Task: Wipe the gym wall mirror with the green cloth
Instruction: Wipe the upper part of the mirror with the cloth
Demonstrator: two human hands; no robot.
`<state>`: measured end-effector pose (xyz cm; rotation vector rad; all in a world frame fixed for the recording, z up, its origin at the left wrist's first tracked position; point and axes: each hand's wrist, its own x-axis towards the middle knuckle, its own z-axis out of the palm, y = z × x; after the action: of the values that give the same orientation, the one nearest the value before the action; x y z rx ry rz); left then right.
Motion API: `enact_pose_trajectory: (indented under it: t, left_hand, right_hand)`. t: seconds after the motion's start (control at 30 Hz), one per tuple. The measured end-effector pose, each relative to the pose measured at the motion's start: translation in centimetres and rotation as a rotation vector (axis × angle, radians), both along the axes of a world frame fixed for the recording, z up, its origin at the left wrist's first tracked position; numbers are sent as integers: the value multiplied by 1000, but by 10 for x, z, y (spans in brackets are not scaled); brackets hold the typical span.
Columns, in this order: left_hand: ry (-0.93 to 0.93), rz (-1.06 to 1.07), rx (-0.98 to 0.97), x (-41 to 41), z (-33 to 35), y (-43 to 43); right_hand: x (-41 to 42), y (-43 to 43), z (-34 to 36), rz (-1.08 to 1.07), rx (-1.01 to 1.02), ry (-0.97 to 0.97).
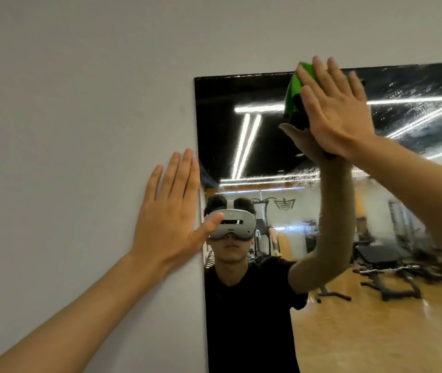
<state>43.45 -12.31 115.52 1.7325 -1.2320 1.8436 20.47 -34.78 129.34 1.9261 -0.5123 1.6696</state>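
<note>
Fingers (320,70) straight, right hand (335,114) presses green cloth (294,90) against mirror (222,125).

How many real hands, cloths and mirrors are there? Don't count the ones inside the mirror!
Hands: 2 (left hand, right hand)
Cloths: 1 (green cloth)
Mirrors: 1 (mirror)
Total: 4

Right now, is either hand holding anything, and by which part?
The right hand presses the crumpled green cloth against the wall mirror near its top edge, flat palm covering most of it. The left hand holds nothing, resting on the grey wall.
</note>
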Motion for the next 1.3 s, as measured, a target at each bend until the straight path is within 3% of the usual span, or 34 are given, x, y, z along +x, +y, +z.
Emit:
enact_pose_trajectory:
  t: [0.23,0.47,0.7,0.9,1.03,1.2,1.3]
  left_hand:
    - [91,49,-49,-28,-2,-17]
    - [-3,-17,9,-87,27,-65]
    - [60,17,-8,-94,34,-88]
    - [48,24,-22,-95,33,-92]
    - [42,30,-28,-93,33,-93]
    - [28,60,-16,-89,33,-91]
    - [24,51,-24,-88,34,-91]
  right_hand:
    - [-14,-10,-2,15,20,13]
    - [-14,-15,1,50,24,19]
    - [-46,-52,1,63,-126,135]
    - [-97,-109,6,-13,8,26]
    - [-79,-80,14,95,170,-87]
    - [-4,7,13,140,-24,132]
    - [1,9,8,149,-113,245]
